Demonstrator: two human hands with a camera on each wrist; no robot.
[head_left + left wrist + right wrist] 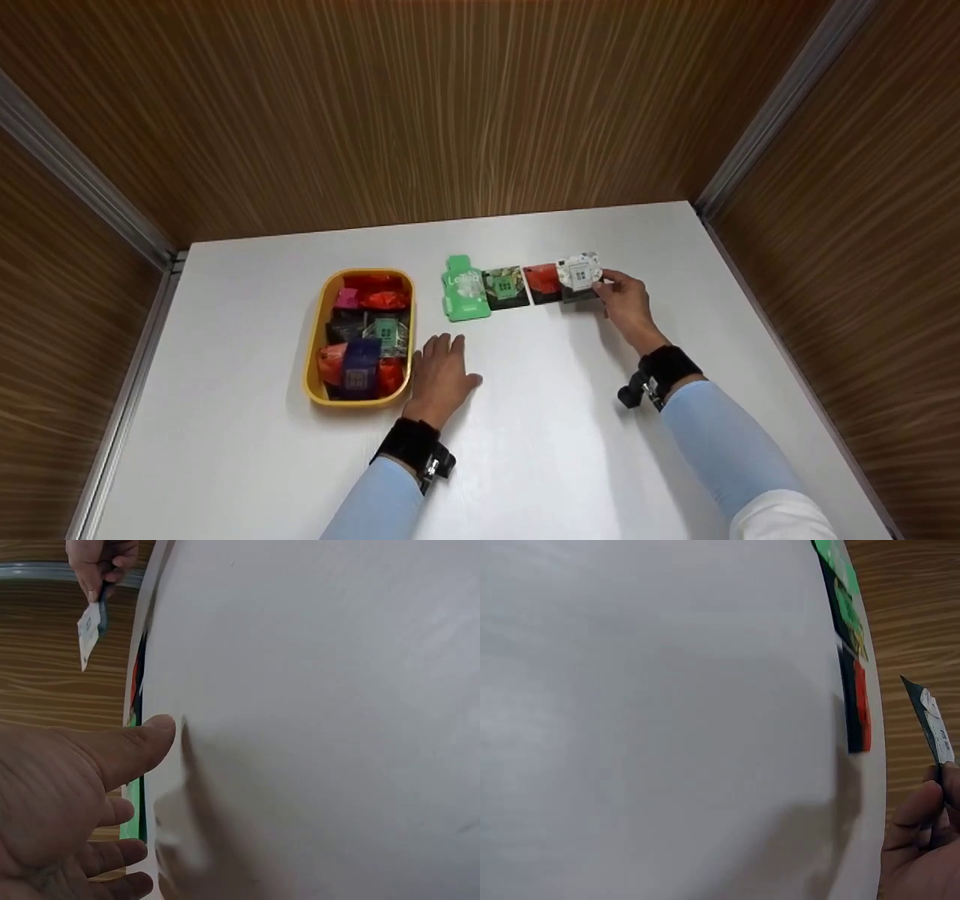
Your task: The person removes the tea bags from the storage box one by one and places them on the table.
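Note:
My right hand (628,306) pinches a flat square sachet with a white patterned face (579,271) (936,724) by its right edge. In the right wrist view the sachet is raised above the table, tilted, and seen nearly edge-on. Left of it, a red and black sachet (541,285), a black and green sachet (508,289) and a green cut-out packet (466,291) lie in a row. The held sachet overlaps the red one in the head view. My left hand (441,375) is over the table with fingers extended and holds nothing, close to the right side of a yellow-rimmed basket (360,403).
Several wrapped packets in red, dark blue (361,367), pink and green fill the basket, left of my left hand. The white table (525,450) ends at a wood-grain back panel (450,112), with similar panels on both sides.

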